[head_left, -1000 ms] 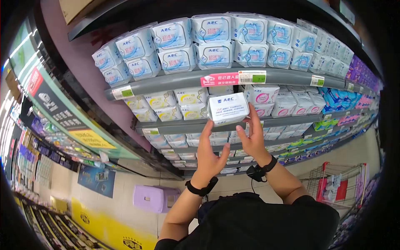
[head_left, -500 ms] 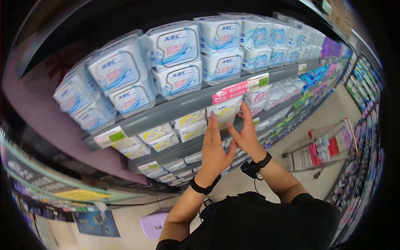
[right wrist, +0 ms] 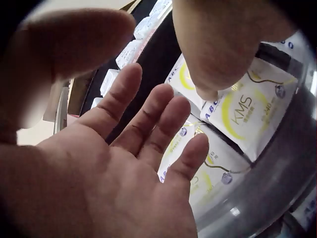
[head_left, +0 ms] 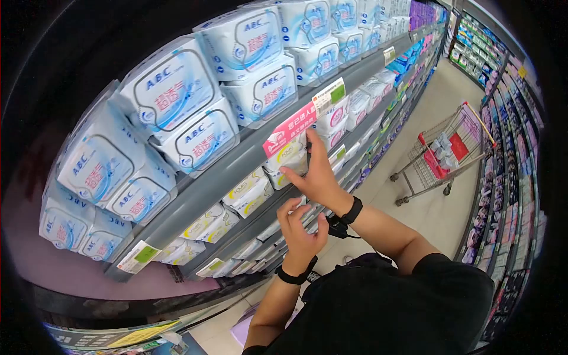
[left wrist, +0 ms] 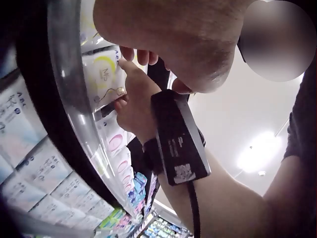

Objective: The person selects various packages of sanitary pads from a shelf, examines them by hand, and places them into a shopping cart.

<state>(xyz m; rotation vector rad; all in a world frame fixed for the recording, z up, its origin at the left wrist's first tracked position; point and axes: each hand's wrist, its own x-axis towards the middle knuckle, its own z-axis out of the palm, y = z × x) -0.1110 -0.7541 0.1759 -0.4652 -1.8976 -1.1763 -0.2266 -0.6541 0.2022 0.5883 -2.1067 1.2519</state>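
Below pink label (head_left: 290,129) | yellow-marked pack (head_left: 289,155) — just beside right hand (head_left: 321,174) | contact unclear

The head view looks down on the shelf (head_left: 204,192). Close in, left wrist faces upward, right wrist shelfward; all three share yellow-marked packs (head_left: 245,190).

The KMS pack (head_left: 288,157) at twelve o'clock is white, yellow-arced; toward ten, ABC packs (head_left: 167,89) show blue swirls, pink lettering on white.
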